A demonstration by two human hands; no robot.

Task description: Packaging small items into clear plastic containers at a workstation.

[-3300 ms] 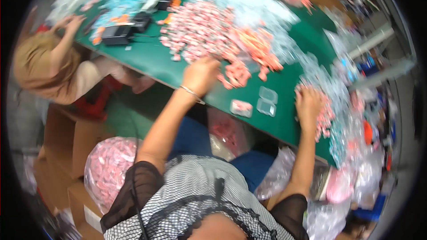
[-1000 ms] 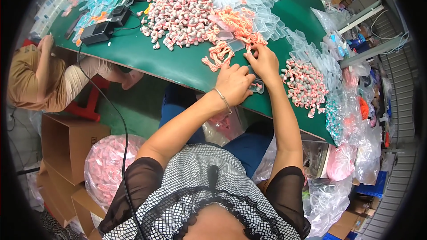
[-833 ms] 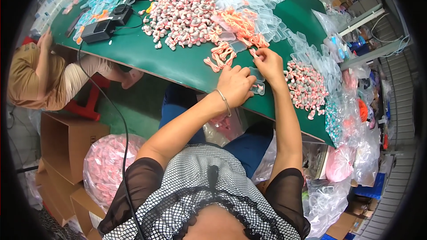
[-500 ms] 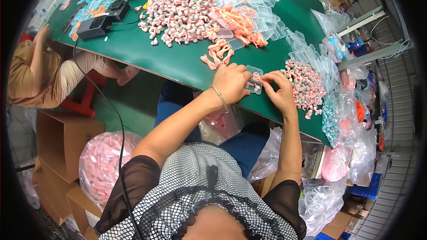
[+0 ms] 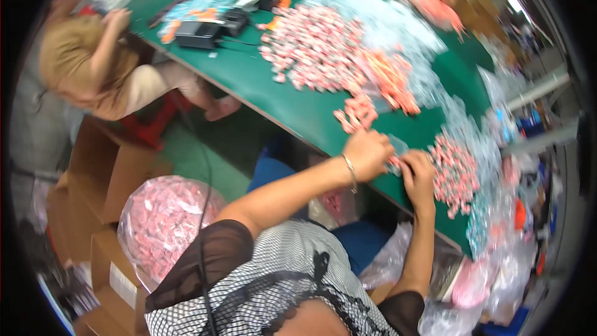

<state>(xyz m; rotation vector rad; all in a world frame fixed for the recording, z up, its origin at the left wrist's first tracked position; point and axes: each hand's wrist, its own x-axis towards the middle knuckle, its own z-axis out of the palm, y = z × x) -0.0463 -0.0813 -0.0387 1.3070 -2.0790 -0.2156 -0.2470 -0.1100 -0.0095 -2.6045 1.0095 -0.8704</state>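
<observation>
Green and wide, one table is filling much of the room, and its near edge is running slantwise in front of the worker. At the left, another person in a brown shirt is sitting beside the table. Brown cardboard boxes are standing on the floor below that person, and a big clear bag of pink things is resting just beside them.

On the table, a heap of see-through plastic boxes is spreading over the far side and down the right. In front of it, a big pile of pink and grey bits is lying, with a pile of orange string touching its right side. A smaller pink pile is lying near the right hand.

The worker's left hand and right hand are facing each other by the table's near edge. Some little string loops are lying just past the left hand. One small clear box is sitting between the two hands, with the fingers of both curling around it. A tiny pink thing is showing between the fingertips; it is too blurry to tell which hand, if either, is pinching it.
</observation>
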